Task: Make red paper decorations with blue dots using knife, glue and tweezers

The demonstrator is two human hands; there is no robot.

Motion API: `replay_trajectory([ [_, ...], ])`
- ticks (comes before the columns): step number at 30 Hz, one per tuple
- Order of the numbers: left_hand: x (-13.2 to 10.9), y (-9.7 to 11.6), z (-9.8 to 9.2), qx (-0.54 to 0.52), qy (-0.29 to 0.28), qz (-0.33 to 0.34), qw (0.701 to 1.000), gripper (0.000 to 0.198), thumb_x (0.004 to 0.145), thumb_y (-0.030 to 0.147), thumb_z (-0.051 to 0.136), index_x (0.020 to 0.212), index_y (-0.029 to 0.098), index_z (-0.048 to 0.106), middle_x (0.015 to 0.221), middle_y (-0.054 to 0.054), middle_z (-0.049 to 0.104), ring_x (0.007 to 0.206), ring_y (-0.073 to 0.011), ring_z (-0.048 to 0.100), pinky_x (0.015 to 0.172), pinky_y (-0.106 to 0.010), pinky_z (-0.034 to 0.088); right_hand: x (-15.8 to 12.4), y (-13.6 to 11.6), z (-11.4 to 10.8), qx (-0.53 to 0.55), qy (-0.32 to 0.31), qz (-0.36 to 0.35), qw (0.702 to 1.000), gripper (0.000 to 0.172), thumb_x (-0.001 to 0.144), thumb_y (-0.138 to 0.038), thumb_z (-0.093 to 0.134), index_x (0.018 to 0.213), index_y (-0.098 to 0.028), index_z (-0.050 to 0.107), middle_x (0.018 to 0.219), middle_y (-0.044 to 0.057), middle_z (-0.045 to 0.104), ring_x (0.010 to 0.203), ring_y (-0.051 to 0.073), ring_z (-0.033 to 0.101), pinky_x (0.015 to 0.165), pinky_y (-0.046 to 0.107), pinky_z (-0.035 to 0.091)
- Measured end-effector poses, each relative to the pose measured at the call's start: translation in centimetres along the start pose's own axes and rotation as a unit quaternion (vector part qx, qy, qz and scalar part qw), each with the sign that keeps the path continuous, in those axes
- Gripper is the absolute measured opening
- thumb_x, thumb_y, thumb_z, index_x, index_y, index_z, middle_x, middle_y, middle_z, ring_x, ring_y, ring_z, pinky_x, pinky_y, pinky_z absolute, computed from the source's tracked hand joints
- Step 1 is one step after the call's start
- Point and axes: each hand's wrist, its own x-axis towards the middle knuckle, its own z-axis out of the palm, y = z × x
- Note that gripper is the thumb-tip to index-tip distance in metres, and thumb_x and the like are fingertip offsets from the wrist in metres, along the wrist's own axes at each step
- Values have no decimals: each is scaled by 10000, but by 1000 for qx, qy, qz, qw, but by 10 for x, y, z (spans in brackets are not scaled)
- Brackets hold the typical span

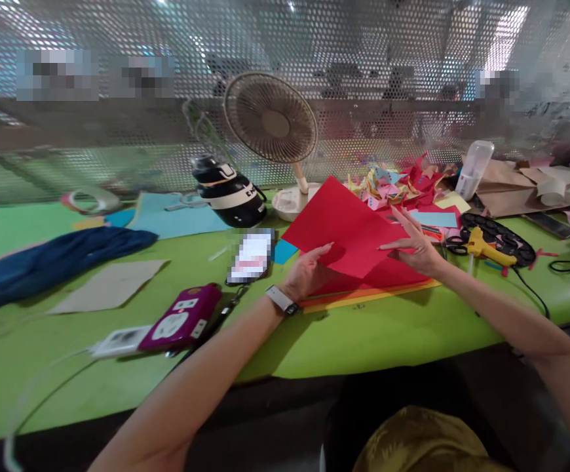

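Observation:
A red sheet of paper (344, 226) is raised at a slant in front of me, its upper corner pointing at the fan. My left hand (309, 272), with a watch (281, 300) on the wrist, grips its lower left side, thumb on top and the other fingers hidden behind. Over the right part of the red paper hovers my right hand (415, 248), fingers spread; whether a fingertip touches the sheet I cannot tell. Beneath lie more red sheets and a yellow-orange sheet (373, 296).
Behind the paper stand a fan (272, 121) and a black flask (228, 196). A phone (251, 255) and purple power bank (187, 318) lie left. On the right are a yellow glue gun (486, 248), scissors (456, 245), a black palette (511, 239) and folded paper scraps (388, 187).

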Motion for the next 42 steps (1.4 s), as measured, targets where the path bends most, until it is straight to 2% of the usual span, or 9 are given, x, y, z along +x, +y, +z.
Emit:
replay_trajectory([
  [4, -3, -4, 4, -19, -42, 19, 999, 135, 863, 208, 614, 921, 178, 732, 1057, -73, 788, 1151, -285, 686, 1180, -589, 341, 1, 2, 9, 171, 41, 102, 979, 346, 802, -608, 725, 874, -280, 810, 1403, 91, 615, 1389, 294, 494, 1147, 492, 410],
  [7, -8, -6, 7, -17, -56, 33, 998, 144, 852, 223, 631, 953, 189, 727, 1074, -77, 780, 1209, -310, 653, 1191, -623, 298, 2, -1, 14, 261, 57, 177, 947, 445, 715, -664, 764, 768, -222, 773, 1037, 98, 733, 1019, 253, 699, 891, 410, 589],
  [12, -17, -16, 11, 47, -26, 93, 994, 458, 718, 517, 798, 1039, 201, 714, 1099, -111, 762, 1309, -408, 564, 1140, -647, 376, 2, -14, 16, 298, 83, 254, 917, 469, 661, -635, 805, 679, -184, 677, 617, -17, 600, 557, 122, 629, 585, 268, 573],
  [16, -18, -19, 22, 153, 58, 147, 976, 444, 533, 326, 944, 893, 187, 725, 920, -81, 767, 1203, -384, 646, 1064, -526, 515, 2, -20, 14, 278, 98, 261, 919, 475, 664, -638, 790, 645, -192, 631, 600, -26, 556, 550, 133, 625, 552, 273, 548],
  [20, -11, -16, 34, 133, 140, 218, 957, 392, 544, 287, 940, 833, 178, 699, 884, -65, 760, 1117, -329, 693, 945, -432, 605, 3, -16, 13, 199, 114, 211, 950, 405, 723, -595, 754, 689, -199, 674, 670, 2, 625, 663, 164, 637, 668, 314, 549],
  [26, -7, -14, 39, 126, 150, 251, 948, 427, 523, 256, 950, 868, 170, 714, 925, -58, 771, 993, -274, 736, 871, -366, 634, 2, -10, 11, 114, 133, 175, 969, 339, 756, -498, 742, 869, -187, 669, 918, 67, 698, 910, 201, 652, 882, 357, 516],
  [30, -9, -16, 39, 150, 154, 259, 942, 446, 540, 268, 943, 921, 180, 729, 909, -54, 774, 962, -278, 744, 778, -330, 647, 4, -8, 9, 138, 113, 181, 967, 523, 685, -490, 810, 1049, -172, 611, 1056, 101, 691, 929, 196, 645, 852, 359, 527],
  [35, -9, -16, 36, 184, 167, 241, 938, 402, 575, 275, 926, 919, 173, 743, 889, -67, 775, 975, -300, 743, 758, -334, 647, 7, -11, 8, 145, 42, 162, 975, 401, 734, -560, 757, 837, -182, 672, 835, 41, 685, 766, 167, 606, 752, 324, 505],
  [42, -10, -16, 39, 201, 169, 248, 932, 300, 602, 278, 911, 836, 184, 748, 923, -70, 784, 986, -305, 738, 813, -370, 636, 6, -19, 8, 142, 31, 158, 977, 412, 801, -586, 673, 705, -186, 651, 653, -9, 572, 616, 120, 462, 604, 275, 403],
])
